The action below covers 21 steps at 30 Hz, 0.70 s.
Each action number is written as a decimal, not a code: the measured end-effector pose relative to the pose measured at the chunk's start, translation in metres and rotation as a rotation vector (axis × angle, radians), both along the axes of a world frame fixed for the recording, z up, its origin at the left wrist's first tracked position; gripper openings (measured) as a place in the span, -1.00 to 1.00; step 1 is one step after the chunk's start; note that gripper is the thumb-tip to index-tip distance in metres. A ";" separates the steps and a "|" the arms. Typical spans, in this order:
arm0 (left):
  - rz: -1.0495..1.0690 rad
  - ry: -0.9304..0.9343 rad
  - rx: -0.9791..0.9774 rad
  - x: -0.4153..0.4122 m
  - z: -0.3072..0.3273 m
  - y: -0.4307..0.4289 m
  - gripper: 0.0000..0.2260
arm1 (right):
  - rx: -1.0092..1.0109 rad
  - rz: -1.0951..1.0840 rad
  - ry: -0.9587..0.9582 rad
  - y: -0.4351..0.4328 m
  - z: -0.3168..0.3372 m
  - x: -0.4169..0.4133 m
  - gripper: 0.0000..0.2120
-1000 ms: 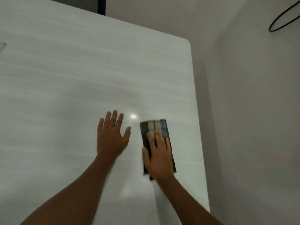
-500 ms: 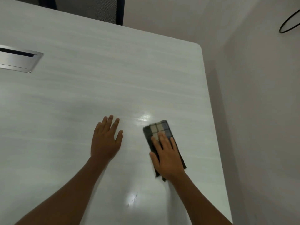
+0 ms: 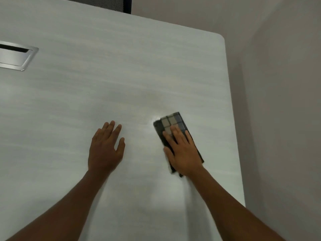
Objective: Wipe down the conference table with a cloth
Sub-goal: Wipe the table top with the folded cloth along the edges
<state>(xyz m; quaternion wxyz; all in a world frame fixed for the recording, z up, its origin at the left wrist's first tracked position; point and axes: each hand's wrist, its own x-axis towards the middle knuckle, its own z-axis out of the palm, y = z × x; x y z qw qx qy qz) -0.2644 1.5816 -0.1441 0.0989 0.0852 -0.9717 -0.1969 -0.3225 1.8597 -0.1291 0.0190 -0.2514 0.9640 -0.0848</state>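
A folded checked cloth point(image 3: 171, 122), dark with beige and blue squares, lies on the pale grey conference table point(image 3: 121, 75) near its right edge. My right hand point(image 3: 181, 150) presses flat on the cloth with straight fingers and covers its near half. My left hand point(image 3: 106, 148) rests flat on the bare tabletop to the left of the cloth, fingers straight and close together.
A silver cable hatch point(image 3: 13, 57) is set into the table at the far left. The table's right edge point(image 3: 232, 119) runs close to a beige wall point(image 3: 286, 119). A dark chair back point(image 3: 112, 4) stands behind the far edge.
The view has swung left, bringing the cable hatch into sight. The cloth under my right hand has turned slightly clockwise and slid a little to the right. My left hand's fingers have closed together.
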 end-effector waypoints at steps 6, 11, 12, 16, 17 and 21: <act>0.022 0.020 -0.012 0.000 0.002 0.003 -0.54 | -0.004 -0.075 0.035 0.053 0.006 -0.048 -0.50; 0.053 0.026 0.005 -0.003 0.001 0.003 -0.55 | 0.006 -0.243 0.025 -0.005 -0.004 -0.122 -0.43; 0.062 0.015 0.003 -0.002 0.002 0.002 -0.54 | 0.016 -0.203 0.009 -0.011 -0.005 -0.127 -0.43; 0.064 0.004 0.007 -0.004 0.004 0.002 -0.54 | 0.029 0.180 -0.014 0.029 0.002 -0.138 -0.44; 0.065 0.005 0.013 -0.003 0.004 0.003 -0.54 | 0.034 0.225 -0.006 0.044 0.003 -0.144 -0.46; 0.060 0.003 0.030 -0.004 0.004 0.001 -0.54 | 0.036 -0.044 0.012 0.040 0.004 -0.179 -0.47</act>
